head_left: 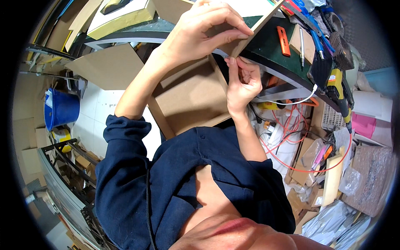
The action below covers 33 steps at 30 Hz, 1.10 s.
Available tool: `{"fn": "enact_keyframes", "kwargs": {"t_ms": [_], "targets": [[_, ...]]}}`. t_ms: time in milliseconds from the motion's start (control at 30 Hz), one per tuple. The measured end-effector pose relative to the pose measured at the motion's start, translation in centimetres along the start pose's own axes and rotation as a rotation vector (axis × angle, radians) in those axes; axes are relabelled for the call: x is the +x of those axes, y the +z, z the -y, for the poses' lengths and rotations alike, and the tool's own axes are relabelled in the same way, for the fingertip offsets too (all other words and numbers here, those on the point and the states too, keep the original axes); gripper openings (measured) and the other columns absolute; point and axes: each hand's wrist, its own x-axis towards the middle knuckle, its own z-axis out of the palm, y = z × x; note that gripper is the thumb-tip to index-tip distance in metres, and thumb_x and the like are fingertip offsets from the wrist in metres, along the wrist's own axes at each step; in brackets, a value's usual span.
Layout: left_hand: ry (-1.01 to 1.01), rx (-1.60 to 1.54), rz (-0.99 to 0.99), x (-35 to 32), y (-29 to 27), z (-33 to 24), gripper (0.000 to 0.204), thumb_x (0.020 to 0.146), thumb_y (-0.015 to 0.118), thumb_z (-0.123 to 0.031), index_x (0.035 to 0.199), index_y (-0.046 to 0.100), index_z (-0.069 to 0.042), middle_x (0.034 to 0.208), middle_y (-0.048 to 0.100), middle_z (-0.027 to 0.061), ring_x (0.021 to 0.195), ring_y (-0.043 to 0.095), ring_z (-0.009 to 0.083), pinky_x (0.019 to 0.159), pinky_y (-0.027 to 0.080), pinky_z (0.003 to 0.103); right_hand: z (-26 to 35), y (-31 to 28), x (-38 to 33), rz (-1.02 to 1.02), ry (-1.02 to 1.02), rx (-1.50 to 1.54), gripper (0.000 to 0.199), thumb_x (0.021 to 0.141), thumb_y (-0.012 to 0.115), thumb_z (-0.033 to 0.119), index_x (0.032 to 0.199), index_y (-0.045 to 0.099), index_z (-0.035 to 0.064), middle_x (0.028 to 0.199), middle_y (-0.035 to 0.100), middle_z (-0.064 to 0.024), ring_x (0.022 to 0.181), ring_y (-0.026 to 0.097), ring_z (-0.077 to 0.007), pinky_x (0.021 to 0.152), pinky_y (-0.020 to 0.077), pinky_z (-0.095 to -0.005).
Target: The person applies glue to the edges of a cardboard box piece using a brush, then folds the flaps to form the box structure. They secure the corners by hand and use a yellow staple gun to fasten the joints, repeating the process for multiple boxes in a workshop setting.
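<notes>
My left hand (204,33) is at the top centre, gripping a thin brown fibreboard panel (259,26) that runs up to the right. Just below it, my right hand (243,83) has its fingers curled and its fingertips pinch the panel's lower end. Beneath both hands is an open brown fibreboard box (187,100), which the panel meets at the box's upper right corner. Whether my right hand holds anything small is hidden by its fingers.
A green cutting mat (266,46) on the bench carries an orange utility knife (283,41), a silver pen (301,46) and blue tools (314,35). A yellow power tool (338,85), orange cable (291,125), cardboard scraps (106,66) and blue bucket (62,109) surround me.
</notes>
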Motion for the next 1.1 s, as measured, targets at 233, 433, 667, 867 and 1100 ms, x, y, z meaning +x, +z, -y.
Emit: {"fn": "enact_keyframes", "kwargs": {"t_ms": [233, 433, 667, 867, 1100], "targets": [[-0.008, 0.009, 0.009, 0.0, -0.1, -0.2, 0.013, 0.079, 0.071, 0.001, 0.091, 0.069, -0.004, 0.084, 0.067, 0.0062, 0.077, 0.064, 0.0191, 0.067, 0.049, 0.029, 5.4, -6.1, 2.3, 0.0, -0.319, -0.355, 0.001, 0.089, 0.061, 0.001, 0.089, 0.062, 0.0012, 0.089, 0.066, -0.0109, 0.08, 0.066, -0.0168, 0.072, 0.0525, -0.0286], [0.185, 0.231, 0.058, -0.5, -0.3, 1.4, 0.016, 0.082, 0.071, -0.006, 0.096, 0.07, -0.011, 0.092, 0.069, 0.0017, 0.091, 0.063, 0.0146, 0.079, 0.039, 0.029, 15.3, -18.1, 9.0, 0.026, -0.314, -1.509, 0.038, 0.086, 0.051, 0.003, 0.124, 0.05, -0.0011, 0.123, 0.052, -0.0194, 0.118, 0.046, -0.0357, 0.1, 0.0352, -0.0452], [0.185, 0.229, 0.056, -0.7, -0.3, 1.6, 0.015, 0.083, 0.07, -0.006, 0.097, 0.069, -0.012, 0.091, 0.069, 0.0015, 0.091, 0.063, 0.0145, 0.079, 0.039, 0.029, 14.5, -21.7, 13.2, 0.299, -0.074, -1.745, 0.059, 0.075, 0.053, -0.005, 0.132, 0.041, 0.0034, 0.124, 0.049, -0.0221, 0.117, 0.045, -0.0395, 0.097, 0.0376, -0.0439], [0.019, 0.034, 0.053, -0.3, -0.3, 0.3, 0.014, 0.082, 0.069, -0.002, 0.095, 0.068, -0.007, 0.09, 0.067, 0.0048, 0.084, 0.063, 0.0161, 0.071, 0.047, 0.028, 14.2, -25.6, 16.0, 0.458, -0.178, -1.661, 0.062, 0.07, 0.055, -0.007, 0.13, 0.045, 0.0056, 0.115, 0.056, -0.0197, 0.11, 0.05, -0.0396, 0.094, 0.0397, -0.0434], [-0.041, -0.016, 0.032, 0.1, -0.2, -0.4, 0.011, 0.08, 0.07, 0.001, 0.09, 0.069, -0.004, 0.086, 0.067, 0.0057, 0.08, 0.064, 0.0162, 0.069, 0.05, 0.028, 20.1, -29.4, 11.2, 0.2, -0.088, -1.34, 0.036, 0.084, 0.057, -0.004, 0.12, 0.059, -0.0033, 0.12, 0.062, -0.0168, 0.109, 0.06, -0.0218, 0.093, 0.0458, -0.0354]]}}
